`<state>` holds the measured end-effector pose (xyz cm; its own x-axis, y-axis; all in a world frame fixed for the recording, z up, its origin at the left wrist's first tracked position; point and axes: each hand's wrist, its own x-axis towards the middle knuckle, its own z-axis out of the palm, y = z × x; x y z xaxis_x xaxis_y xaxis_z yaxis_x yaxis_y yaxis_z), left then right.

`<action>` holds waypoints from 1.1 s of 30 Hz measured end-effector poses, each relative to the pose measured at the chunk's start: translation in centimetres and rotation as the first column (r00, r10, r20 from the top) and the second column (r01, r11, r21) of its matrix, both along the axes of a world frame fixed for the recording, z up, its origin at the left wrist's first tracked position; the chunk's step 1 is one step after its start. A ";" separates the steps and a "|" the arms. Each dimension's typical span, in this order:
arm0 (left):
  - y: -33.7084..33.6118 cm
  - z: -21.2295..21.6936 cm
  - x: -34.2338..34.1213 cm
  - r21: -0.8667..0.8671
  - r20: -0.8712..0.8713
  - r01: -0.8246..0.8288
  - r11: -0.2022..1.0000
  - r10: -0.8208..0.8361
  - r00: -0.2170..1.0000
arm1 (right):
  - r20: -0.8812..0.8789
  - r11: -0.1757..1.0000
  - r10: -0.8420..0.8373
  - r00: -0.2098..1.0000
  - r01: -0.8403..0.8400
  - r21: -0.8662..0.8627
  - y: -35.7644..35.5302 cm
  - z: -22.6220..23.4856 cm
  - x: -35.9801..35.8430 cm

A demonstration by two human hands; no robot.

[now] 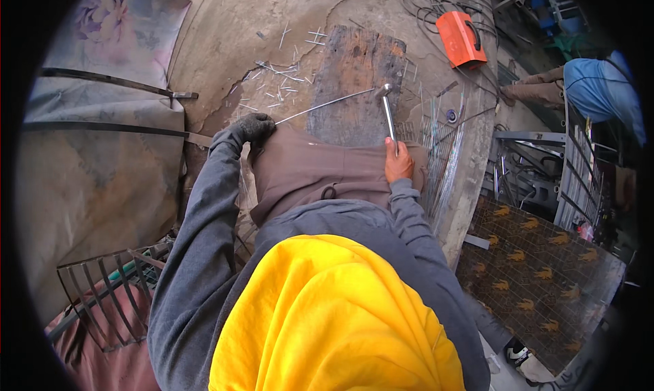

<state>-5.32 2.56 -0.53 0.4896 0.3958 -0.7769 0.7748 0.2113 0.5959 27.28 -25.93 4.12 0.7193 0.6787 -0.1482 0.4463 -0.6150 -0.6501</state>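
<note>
My left hand (255,128), in a dark glove, is closed round one end of a thin metal rod (325,105). From there the rod slants up and right across a weathered wooden board (361,54), its far end just left of the hammer's head. In my bare right hand (399,163) is a hammer (390,113) with a shiny metal handle, gripped low, its head over the board. Whether the head touches the board or the rod I cannot tell. Several short cut pieces of rod (289,77) lie scattered on the ground left of the board.
Long thin rods (446,156) lie along the right. An orange machine with a black handle (462,39) stands at the far right beside coiled cables (436,1). Another person in blue (599,88) is further right. Black metal bars (109,129) and fabric sheets (95,186) are at left.
</note>
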 end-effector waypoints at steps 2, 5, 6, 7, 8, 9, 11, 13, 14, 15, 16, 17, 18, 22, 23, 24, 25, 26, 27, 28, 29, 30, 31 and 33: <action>-0.1 -0.9 -0.8 -0.003 0.015 -0.034 0.999 0.034 0.999 | -0.012 1.000 0.025 1.000 -0.025 0.011 0.9 1.6 -0.6; -0.5 -1.5 -1.0 0.065 0.063 -0.045 0.997 0.041 0.997 | 0.088 0.980 0.022 0.996 -0.039 0.194 2.3 2.8 -1.5; -0.7 -1.5 -1.0 0.136 0.093 -0.032 0.990 0.020 0.995 | 0.085 0.971 0.018 0.996 -0.038 0.238 2.7 2.8 -1.6; -0.5 -1.5 -0.9 0.137 0.094 -0.031 0.990 0.019 0.995 | 0.082 0.959 0.012 0.997 -0.035 0.283 2.9 3.0 -1.6; -0.5 -1.6 -0.8 0.139 0.086 -0.017 0.990 0.006 0.996 | 0.083 0.958 0.011 0.996 -0.034 0.284 3.0 2.3 -1.4; -0.4 -1.7 -0.8 0.142 0.078 -0.003 0.990 -0.008 0.997 | 0.066 0.983 0.051 0.997 -0.062 0.174 2.9 1.2 -1.0; -0.4 -1.6 -0.9 0.178 0.077 0.006 0.984 -0.020 0.997 | 0.044 0.994 0.089 0.995 -0.092 0.065 3.4 0.7 -0.4; -0.4 -1.4 -0.9 0.214 0.076 0.015 0.977 -0.032 0.997 | 0.040 0.984 0.155 0.987 -0.151 -0.096 3.8 0.5 0.1; -0.3 -1.4 -1.0 0.202 0.065 0.024 0.979 -0.037 0.997 | 0.040 0.984 0.155 0.987 -0.150 -0.094 3.8 0.4 0.0; -0.3 -1.3 -1.0 0.190 0.055 0.033 0.981 -0.044 0.998 | 0.051 0.989 0.143 0.988 -0.142 -0.033 3.8 0.3 -0.2; -0.3 -1.2 -0.9 0.193 0.055 0.035 0.981 -0.047 0.997 | 0.062 0.991 0.130 0.990 -0.132 0.029 3.8 0.2 -0.4; -0.4 -1.2 -0.6 0.159 0.055 0.006 0.987 -0.015 0.998 | 0.063 0.991 0.126 0.990 -0.128 0.032 3.7 -0.2 -0.3; -0.4 -1.1 -0.4 0.124 0.055 -0.023 0.992 0.016 0.998 | 0.069 0.991 0.126 0.990 -0.122 -0.055 3.5 -0.8 -0.2; -0.2 -1.0 -0.8 0.093 0.049 -0.055 0.994 0.050 0.998 | -0.027 0.987 0.121 0.992 -0.123 -0.102 4.0 0.6 -0.2; -0.2 -1.7 -1.8 0.240 0.143 0.083 0.967 -0.119 0.983 | -0.020 0.986 0.131 0.991 -0.132 -0.102 3.9 0.8 -0.6; -0.2 -2.4 -2.7 0.395 0.204 0.196 0.898 -0.294 0.934 | 0.006 0.990 0.136 0.991 -0.136 -0.036 3.6 0.8 -1.1; -0.4 -2.3 -2.0 0.391 0.204 0.204 0.897 -0.300 0.932 | 0.022 0.992 0.122 0.992 -0.122 0.027 2.6 0.7 -1.2; -0.7 -1.5 -1.3 0.201 0.149 0.064 0.977 -0.095 0.984 | 0.019 0.992 0.124 0.992 -0.125 0.030 2.1 1.1 -1.3; -0.9 -0.7 -0.7 0.018 0.055 -0.105 0.994 0.104 0.993 | 0.014 0.987 0.123 0.992 -0.121 -0.103 1.5 1.7 -1.3; -1.1 0.7 -0.2 0.024 0.052 -0.104 0.994 0.103 0.993 | 0.011 0.966 0.117 0.993 -0.112 -0.232 1.0 2.1 -1.2; -1.3 2.3 0.5 -0.025 0.093 -0.087 0.996 0.089 0.992 | 0.010 0.968 0.105 0.994 -0.100 -0.228 0.4 1.8 -1.0; -1.6 3.8 1.2 -0.075 0.134 -0.066 0.995 0.076 0.988 | -0.008 0.961 0.115 0.993 -0.113 -0.254 -0.3 1.1 -0.7; -1.9 5.4 1.5 -0.067 0.131 -0.055 0.996 0.064 0.989 | -0.028 0.953 0.125 0.992 -0.128 -0.275 -0.6 0.8 -0.9; -2.6 7.8 2.8 -0.246 0.223 -0.149 0.958 0.206 0.953 | -0.036 0.945 0.105 0.994 -0.111 -0.308 -0.4 1.0 -1.3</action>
